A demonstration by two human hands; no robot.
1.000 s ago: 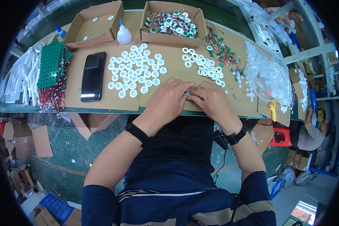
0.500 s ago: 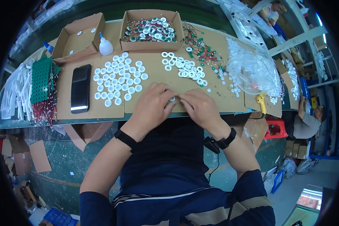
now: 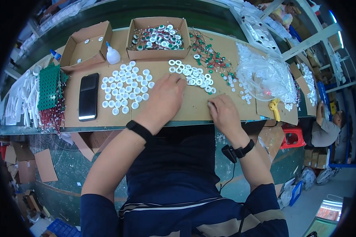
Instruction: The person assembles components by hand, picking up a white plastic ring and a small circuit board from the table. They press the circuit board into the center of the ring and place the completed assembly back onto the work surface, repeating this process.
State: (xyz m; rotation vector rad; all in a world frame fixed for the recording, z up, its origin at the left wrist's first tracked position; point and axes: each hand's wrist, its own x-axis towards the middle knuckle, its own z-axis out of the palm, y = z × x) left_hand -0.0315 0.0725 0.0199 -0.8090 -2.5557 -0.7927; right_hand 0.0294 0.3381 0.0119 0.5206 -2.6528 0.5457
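My left hand [image 3: 166, 98] reaches over the cardboard sheet to the near left edge of a heap of white rings [image 3: 194, 74]. Its fingers are bent and held together; whatever is under the fingertips stays hidden. My right hand [image 3: 224, 115] rests lower on the sheet, apart from the left one. The fingers there are curled in against the thumb, and anything small between them cannot be made out. Left of my left hand, many round white caps [image 3: 124, 89] lie spread in a group. Small green-ended parts with red wires [image 3: 211, 55] lie beyond the rings.
A cardboard box [image 3: 158, 54] of wired discs stands at the back, beside another box [image 3: 83, 63] and a white squeeze bottle [image 3: 113, 55]. At left lie a black phone [image 3: 88, 96] and green boards [image 3: 49, 89]. A plastic bag [image 3: 261, 75] and yellow tool [image 3: 274, 110] are right.
My hands have moved apart: the left went forward to the rings, the right shifted slightly right and nearer me. The small white piece seen between the fingers before no longer shows.
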